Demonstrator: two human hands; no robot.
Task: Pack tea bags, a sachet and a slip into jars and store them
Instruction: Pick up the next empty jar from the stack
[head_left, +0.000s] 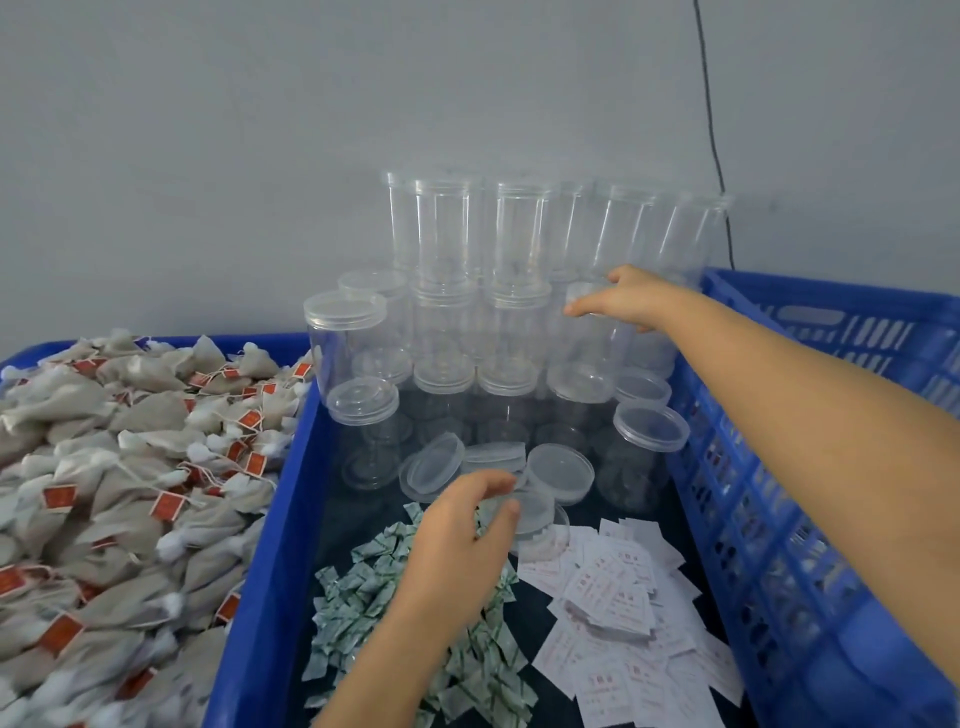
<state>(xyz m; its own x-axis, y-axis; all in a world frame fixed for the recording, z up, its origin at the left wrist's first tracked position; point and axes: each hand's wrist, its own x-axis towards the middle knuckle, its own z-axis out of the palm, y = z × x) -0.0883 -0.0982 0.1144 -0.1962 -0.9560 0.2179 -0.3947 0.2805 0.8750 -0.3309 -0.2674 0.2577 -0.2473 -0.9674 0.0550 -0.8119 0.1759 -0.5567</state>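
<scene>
While a clear plastic jar (592, 332) at the blue crate's (270, 545) far edge is gripped by the right hand (631, 301), a loose lid (524, 512) is pinched by the left hand (462, 530); stacked jars (447, 234) could be toppled by a careless pull.

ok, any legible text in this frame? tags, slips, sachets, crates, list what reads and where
Nothing can be read.
Red tags on the tea bags: pale marks, too blurred.
White slips: reddish print, too small and blurred.
Green-and-white sachets: printed pattern only, no legible characters.
Clear jars and loose lids: no label seen.
Blue crate: no marking visible.
</scene>
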